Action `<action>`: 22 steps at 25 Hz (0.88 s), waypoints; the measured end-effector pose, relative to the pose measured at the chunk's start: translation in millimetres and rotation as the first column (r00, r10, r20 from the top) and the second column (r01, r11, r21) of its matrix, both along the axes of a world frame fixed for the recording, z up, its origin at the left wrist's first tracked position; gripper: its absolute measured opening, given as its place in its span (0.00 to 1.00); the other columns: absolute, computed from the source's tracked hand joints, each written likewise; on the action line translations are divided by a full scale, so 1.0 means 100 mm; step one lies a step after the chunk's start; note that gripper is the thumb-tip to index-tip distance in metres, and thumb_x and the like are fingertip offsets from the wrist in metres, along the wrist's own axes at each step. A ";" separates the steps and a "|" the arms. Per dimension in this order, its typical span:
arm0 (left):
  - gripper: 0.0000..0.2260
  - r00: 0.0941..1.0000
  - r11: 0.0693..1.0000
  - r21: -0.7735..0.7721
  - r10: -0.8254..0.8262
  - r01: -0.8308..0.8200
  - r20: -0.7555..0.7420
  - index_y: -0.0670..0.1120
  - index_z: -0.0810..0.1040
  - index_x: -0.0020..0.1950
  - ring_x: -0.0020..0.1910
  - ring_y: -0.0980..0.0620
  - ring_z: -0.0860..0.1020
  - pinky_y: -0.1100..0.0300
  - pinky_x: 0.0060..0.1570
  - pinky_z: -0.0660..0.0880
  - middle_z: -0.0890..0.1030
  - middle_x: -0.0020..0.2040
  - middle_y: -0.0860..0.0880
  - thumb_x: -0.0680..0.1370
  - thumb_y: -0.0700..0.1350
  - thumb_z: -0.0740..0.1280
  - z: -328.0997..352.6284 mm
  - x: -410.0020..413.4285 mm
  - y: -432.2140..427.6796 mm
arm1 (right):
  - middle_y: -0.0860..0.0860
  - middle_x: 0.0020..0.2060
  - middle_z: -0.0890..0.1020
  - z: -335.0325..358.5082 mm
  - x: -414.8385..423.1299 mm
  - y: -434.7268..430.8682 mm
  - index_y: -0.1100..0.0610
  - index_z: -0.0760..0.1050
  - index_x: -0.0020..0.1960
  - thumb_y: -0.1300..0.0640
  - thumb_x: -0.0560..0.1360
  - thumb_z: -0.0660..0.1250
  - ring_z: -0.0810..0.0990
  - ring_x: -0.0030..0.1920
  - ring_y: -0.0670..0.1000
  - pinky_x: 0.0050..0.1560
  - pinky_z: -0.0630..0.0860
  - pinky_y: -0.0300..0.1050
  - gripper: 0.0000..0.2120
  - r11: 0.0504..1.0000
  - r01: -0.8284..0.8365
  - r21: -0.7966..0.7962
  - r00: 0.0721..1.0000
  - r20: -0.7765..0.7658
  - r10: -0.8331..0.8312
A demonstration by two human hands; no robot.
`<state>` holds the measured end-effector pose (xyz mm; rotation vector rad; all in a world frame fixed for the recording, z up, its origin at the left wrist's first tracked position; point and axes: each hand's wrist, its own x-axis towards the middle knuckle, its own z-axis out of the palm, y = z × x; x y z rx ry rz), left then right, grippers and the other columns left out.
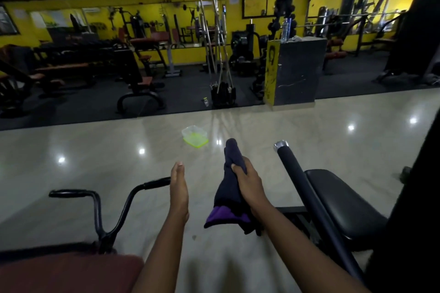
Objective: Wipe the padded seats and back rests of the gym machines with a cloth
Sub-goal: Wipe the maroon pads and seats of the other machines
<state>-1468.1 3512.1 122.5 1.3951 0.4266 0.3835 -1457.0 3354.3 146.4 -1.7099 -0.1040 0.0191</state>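
Head view shows us the cloth (pixel 229 188), dark with a purple patch at its lower end, gripped in our right hand (pixel 248 183). The fingers wrap round its middle, so one end stands up above the fist and the other hangs down below the wrist. It is in the air over the pale shiny floor (pixel 95 162), touching no pad.

Our left hand (pixel 179 194) is just beside it, flat and released, fingers straight and together, palm turned toward the cloth, holding nothing.

To the right of the cloth we see a black padded seat (pixel 342 202), with a dark padded bar (pixel 307 195) slanting across in front of it; the bar ends in a silver cap. At the lower left lies a reddish-brown padded seat (pixel 69 273), and black handlebars (pixel 100 197) rise behind it, one grip close to our left hand.

Farther out on the floor sits a clear plastic box (pixel 194 137) with a yellow-green lid under it. Beyond that, black matting carries benches and machines before yellow walls with mirrors (pixel 166 19).
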 end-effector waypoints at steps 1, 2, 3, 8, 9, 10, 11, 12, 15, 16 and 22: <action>0.23 1.000 1.000 -0.004 -0.005 0.005 0.006 0.48 0.60 0.75 0.73 0.51 0.62 0.56 0.71 0.56 0.64 0.74 0.49 0.81 0.54 0.53 -0.01 0.20 0.03 | 0.49 0.57 0.77 -0.01 0.20 0.00 0.49 0.69 0.65 0.55 0.79 0.58 0.75 0.58 0.51 0.60 0.72 0.48 0.15 1.000 -0.004 0.011 1.000 0.000 0.004; 0.23 1.000 1.000 -0.006 -0.020 0.020 0.008 0.48 0.60 0.75 0.73 0.51 0.62 0.57 0.70 0.56 0.63 0.75 0.49 0.82 0.53 0.53 -0.01 0.42 0.06 | 0.49 0.56 0.77 -0.03 0.41 0.02 0.49 0.69 0.66 0.56 0.79 0.58 0.75 0.57 0.50 0.59 0.71 0.45 0.15 1.000 -0.010 0.022 1.000 0.002 0.010; 0.22 0.999 0.999 0.002 -0.035 0.035 0.004 0.49 0.59 0.75 0.73 0.51 0.62 0.57 0.70 0.56 0.63 0.75 0.50 0.82 0.53 0.53 -0.01 0.64 0.09 | 0.48 0.56 0.77 -0.05 0.62 0.04 0.49 0.69 0.66 0.56 0.79 0.58 0.75 0.57 0.49 0.57 0.71 0.42 0.15 0.999 -0.022 0.028 1.000 0.006 0.022; 0.23 0.999 1.000 0.006 -0.031 0.031 -0.029 0.50 0.59 0.75 0.73 0.52 0.62 0.58 0.69 0.57 0.63 0.75 0.50 0.81 0.54 0.53 0.00 1.74 0.36 | 0.47 0.53 0.76 -0.10 1.76 0.36 0.52 0.69 0.66 0.58 0.80 0.58 0.75 0.54 0.47 0.44 0.70 0.25 0.15 0.998 -0.057 0.026 0.998 -0.003 0.057; 0.22 0.999 1.000 0.003 -0.030 0.030 -0.029 0.50 0.60 0.75 0.73 0.52 0.62 0.58 0.69 0.57 0.63 0.75 0.50 0.81 0.54 0.53 0.00 1.96 0.43 | 0.47 0.53 0.76 -0.10 1.99 0.47 0.52 0.69 0.66 0.58 0.80 0.58 0.75 0.54 0.47 0.43 0.70 0.23 0.15 0.997 -0.072 0.014 0.997 0.000 0.072; 0.22 0.999 1.000 0.004 -0.027 0.027 -0.029 0.50 0.59 0.75 0.73 0.52 0.62 0.58 0.69 0.57 0.63 0.75 0.51 0.81 0.54 0.53 0.01 2.14 0.50 | 0.46 0.53 0.77 -0.11 2.20 0.58 0.52 0.69 0.66 0.58 0.80 0.58 0.75 0.53 0.47 0.42 0.69 0.24 0.15 0.996 -0.092 -0.003 0.996 0.004 0.092; 0.22 0.999 1.000 0.006 -0.020 0.020 -0.029 0.50 0.59 0.75 0.73 0.53 0.62 0.59 0.68 0.57 0.63 0.75 0.51 0.82 0.54 0.53 0.02 2.30 0.56 | 0.46 0.53 0.77 -0.12 2.39 0.68 0.52 0.69 0.66 0.58 0.80 0.58 0.75 0.54 0.47 0.43 0.69 0.25 0.15 0.993 -0.113 -0.021 0.994 0.004 0.114; 0.22 1.000 1.000 0.004 -0.007 0.007 -0.027 0.50 0.59 0.75 0.73 0.53 0.62 0.60 0.67 0.57 0.63 0.74 0.51 0.82 0.54 0.53 0.03 2.45 0.62 | 0.46 0.53 0.77 -0.13 2.58 0.79 0.51 0.69 0.66 0.58 0.80 0.58 0.75 0.55 0.47 0.45 0.69 0.28 0.15 0.990 -0.134 -0.030 0.991 0.001 0.134; 0.23 0.997 0.998 0.003 0.062 -0.062 -0.039 0.49 0.59 0.75 0.73 0.53 0.62 0.62 0.65 0.57 0.63 0.75 0.51 0.81 0.54 0.53 -0.01 2.82 0.89 | 0.47 0.53 0.77 -0.15 3.09 1.12 0.51 0.69 0.66 0.57 0.79 0.59 0.75 0.54 0.48 0.48 0.69 0.34 0.16 0.979 -0.195 -0.050 0.981 -0.011 0.195; 0.23 0.996 0.997 0.007 0.081 -0.081 -0.040 0.49 0.59 0.75 0.73 0.53 0.62 0.62 0.65 0.57 0.63 0.75 0.51 0.81 0.54 0.53 -0.04 2.96 0.99 | 0.47 0.53 0.77 -0.15 3.27 1.22 0.51 0.69 0.66 0.57 0.79 0.59 0.75 0.54 0.47 0.49 0.69 0.35 0.16 0.974 -0.219 -0.051 0.976 -0.011 0.218; 0.23 0.976 0.977 -0.009 0.213 -0.213 -0.042 0.50 0.59 0.75 0.73 0.54 0.62 0.60 0.66 0.57 0.63 0.75 0.52 0.81 0.56 0.52 -0.17 4.06 1.66 | 0.46 0.54 0.76 -0.26 4.62 1.91 0.52 0.68 0.67 0.58 0.79 0.59 0.75 0.56 0.48 0.52 0.67 0.36 0.17 0.937 -0.343 -0.069 0.939 0.002 0.344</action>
